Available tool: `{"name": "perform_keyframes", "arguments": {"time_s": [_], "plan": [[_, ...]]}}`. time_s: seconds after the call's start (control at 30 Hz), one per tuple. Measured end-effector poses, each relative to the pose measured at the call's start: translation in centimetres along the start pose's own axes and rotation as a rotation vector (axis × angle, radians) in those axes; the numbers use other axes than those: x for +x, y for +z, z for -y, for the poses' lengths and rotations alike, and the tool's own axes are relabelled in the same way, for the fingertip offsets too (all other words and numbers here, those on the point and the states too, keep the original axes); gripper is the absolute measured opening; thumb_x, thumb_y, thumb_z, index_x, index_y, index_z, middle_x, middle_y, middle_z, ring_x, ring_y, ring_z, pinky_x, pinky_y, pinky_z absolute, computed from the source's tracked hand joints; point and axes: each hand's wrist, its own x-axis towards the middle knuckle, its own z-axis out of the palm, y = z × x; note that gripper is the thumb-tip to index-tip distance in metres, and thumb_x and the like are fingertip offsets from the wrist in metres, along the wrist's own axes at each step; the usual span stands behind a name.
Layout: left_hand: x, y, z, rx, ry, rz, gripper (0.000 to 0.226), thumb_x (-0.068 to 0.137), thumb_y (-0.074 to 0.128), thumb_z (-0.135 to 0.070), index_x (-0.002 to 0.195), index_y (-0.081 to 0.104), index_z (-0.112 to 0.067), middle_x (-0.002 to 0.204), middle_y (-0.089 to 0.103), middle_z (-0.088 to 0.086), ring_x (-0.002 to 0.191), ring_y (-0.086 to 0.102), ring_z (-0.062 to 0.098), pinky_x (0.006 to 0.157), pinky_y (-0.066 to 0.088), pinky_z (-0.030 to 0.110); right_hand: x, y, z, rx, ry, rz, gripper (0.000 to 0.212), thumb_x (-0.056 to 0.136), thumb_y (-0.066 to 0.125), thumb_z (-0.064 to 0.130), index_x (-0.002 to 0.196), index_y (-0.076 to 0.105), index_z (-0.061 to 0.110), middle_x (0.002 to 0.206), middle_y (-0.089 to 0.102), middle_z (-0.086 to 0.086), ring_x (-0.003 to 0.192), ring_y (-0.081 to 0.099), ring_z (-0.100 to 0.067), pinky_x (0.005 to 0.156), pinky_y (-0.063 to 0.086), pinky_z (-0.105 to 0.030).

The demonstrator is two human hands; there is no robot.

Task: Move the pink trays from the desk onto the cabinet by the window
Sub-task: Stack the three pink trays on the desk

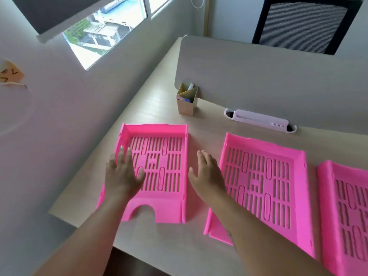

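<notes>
Three pink slotted trays lie side by side on the pale wooden desk [159, 108]. The left tray [167, 156] has a curved notch in its near edge. The middle tray [264, 186] sits to its right, and the right tray [346, 216] is cut off by the frame edge. My left hand [121, 174] hovers flat over the left tray's left wall, fingers apart, holding nothing. My right hand [207, 174] is spread above the bare strip of desk between the left and middle trays, also empty. No cabinet is in view.
A cardboard pen holder [186, 100] stands behind the left tray. A grey divider panel [268, 76] runs along the desk's back, with a white cable slot [260, 120] at its foot. A black chair [304, 24] is beyond it. The window [105, 30] is up left.
</notes>
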Motion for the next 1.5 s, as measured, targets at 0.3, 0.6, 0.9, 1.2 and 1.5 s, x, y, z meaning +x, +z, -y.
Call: {"name": "perform_keyframes", "arguments": {"time_s": [0.3, 0.6, 0.9, 1.2, 1.5], "plan": [[0.3, 1.0, 6.9, -0.451, -0.289, 0.076, 0.025, 0.095, 0.047, -0.011, 0.115, 0.06, -0.001, 0.095, 0.067, 0.015, 0.074, 0.057, 0.027, 0.066, 0.047, 0.038, 0.0, 5.4, 3.5, 0.267, 0.461, 0.143, 0.052, 0.094, 0.036, 0.002, 0.146, 0.035, 0.009, 0.124, 0.064, -0.019, 0.095, 0.067, -0.034, 0.075, 0.057, -0.038], [1.9, -4.5, 2.4, -0.531, -0.118, 0.0, 0.013, 0.093, 0.054, -0.012, 0.097, 0.065, -0.007, 0.076, 0.062, 0.003, 0.058, 0.052, 0.01, 0.046, 0.033, 0.023, 0.6, 0.0, 2.3, 0.226, 0.459, -0.149, 0.047, 0.094, 0.043, 0.006, 0.142, 0.041, 0.007, 0.095, 0.068, -0.015, 0.072, 0.067, -0.03, 0.06, 0.058, -0.04], [-2.3, -3.3, -12.8, -0.631, 0.12, 0.131, 0.009, 0.088, 0.057, -0.016, 0.084, 0.063, -0.011, 0.074, 0.065, 0.004, 0.065, 0.063, 0.021, 0.061, 0.058, 0.04, -6.7, -9.0, -10.8, 0.22, 0.607, -0.325, 0.054, 0.093, 0.042, 0.01, 0.147, 0.037, 0.009, 0.113, 0.068, -0.017, 0.065, 0.061, -0.026, 0.051, 0.048, -0.032], [-8.1, -0.7, -20.3, -0.623, 0.145, 0.223, 0.008, 0.087, 0.052, -0.013, 0.083, 0.059, -0.012, 0.073, 0.063, 0.003, 0.063, 0.059, 0.021, 0.056, 0.052, 0.036, -13.1, -11.7, -18.2, 0.263, 0.667, -0.39, 0.048, 0.096, 0.042, 0.011, 0.144, 0.042, 0.009, 0.084, 0.065, -0.011, 0.045, 0.05, -0.016, 0.042, 0.052, -0.036], [-10.3, 0.5, -21.1, -0.638, 0.124, 0.182, 0.017, 0.1, 0.041, -0.019, 0.104, 0.056, -0.01, 0.089, 0.06, -0.002, 0.067, 0.057, 0.017, 0.05, 0.04, 0.024, -13.9, -12.2, -19.5, 0.372, 0.602, -0.301, 0.049, 0.102, 0.037, 0.013, 0.15, 0.032, 0.011, 0.086, 0.064, -0.01, 0.041, 0.036, -0.009, 0.036, 0.033, -0.022]]}}
